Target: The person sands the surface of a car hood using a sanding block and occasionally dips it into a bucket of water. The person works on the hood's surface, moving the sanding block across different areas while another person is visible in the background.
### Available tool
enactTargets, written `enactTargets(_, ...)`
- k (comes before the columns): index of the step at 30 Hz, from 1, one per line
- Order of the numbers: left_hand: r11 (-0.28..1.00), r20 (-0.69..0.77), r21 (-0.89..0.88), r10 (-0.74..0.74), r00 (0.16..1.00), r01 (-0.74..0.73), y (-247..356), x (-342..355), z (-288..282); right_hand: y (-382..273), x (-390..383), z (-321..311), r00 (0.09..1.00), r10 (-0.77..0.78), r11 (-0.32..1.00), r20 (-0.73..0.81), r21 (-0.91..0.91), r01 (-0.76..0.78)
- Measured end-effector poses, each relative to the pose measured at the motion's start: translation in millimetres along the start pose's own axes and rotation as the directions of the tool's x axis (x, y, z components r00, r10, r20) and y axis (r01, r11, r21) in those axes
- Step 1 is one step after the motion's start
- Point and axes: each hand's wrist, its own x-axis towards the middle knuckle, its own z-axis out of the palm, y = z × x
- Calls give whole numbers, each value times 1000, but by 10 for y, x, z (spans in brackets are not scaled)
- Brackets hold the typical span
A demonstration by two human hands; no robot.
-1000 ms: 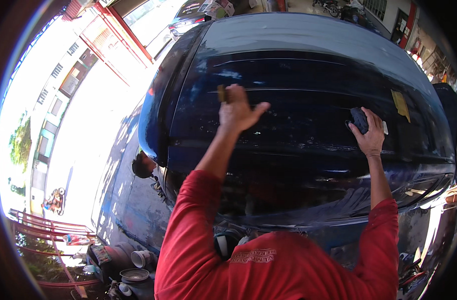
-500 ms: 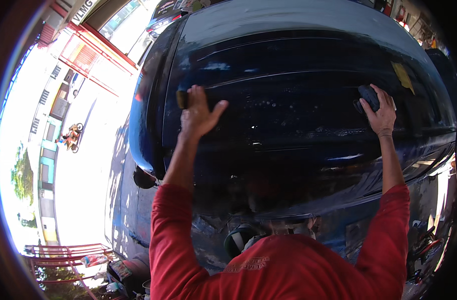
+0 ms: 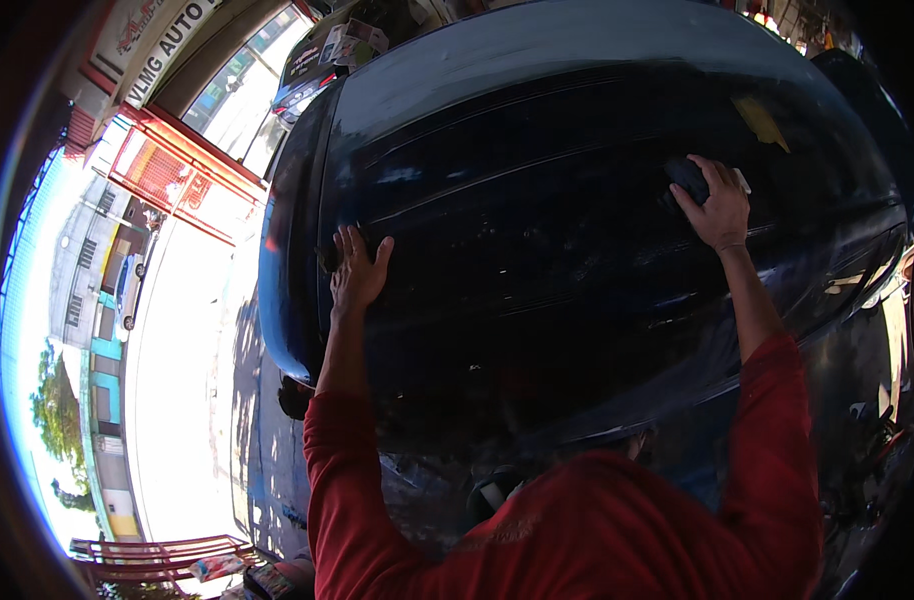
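Observation:
A dark, glossy car roof [image 3: 497, 300] spreads out under both my hands, with wet-looking spots on it. Near the roof's left edge lies my left hand [image 3: 355, 272], fingers long and thumb spread. A small dark pad [image 3: 327, 256] sticks out past its fingers and is pressed against the roof; most of it is hidden beneath them. Farther right, the fingers of my right hand [image 3: 719, 205] curl around a dark, rounded block or wad of cloth [image 3: 687, 180] that rests on the roof. Its exact kind I cannot make out.
A yellow patch [image 3: 762, 123] lies on the roof beyond my right hand. Another vehicle [image 3: 312, 70] stands past the far left corner. A red metal gate [image 3: 167, 175] and a bright street are at left; a red slatted bench [image 3: 157, 555] is at lower left.
The view has turned a little. My left hand and its pad have slid toward me and left, to the roof's edge. My right hand has come slightly nearer with the dark block.

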Motion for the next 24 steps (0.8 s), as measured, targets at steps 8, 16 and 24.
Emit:
enactTargets(8, 764, -50, 139, 641, 766, -630, 3275, -199, 1033, 57, 3, 24, 998, -38, 994, -46, 100, 42)
enactTargets(16, 961, 7, 26, 275, 961, -276, 618, -29, 234, 31, 13, -4, 993, -41, 992, -110, 118, 54)
enactTargets(24, 776, -93, 161, 627, 773, -610, 2449, -117, 813, 16, -10, 34, 994, 30, 992, -105, 127, -17)
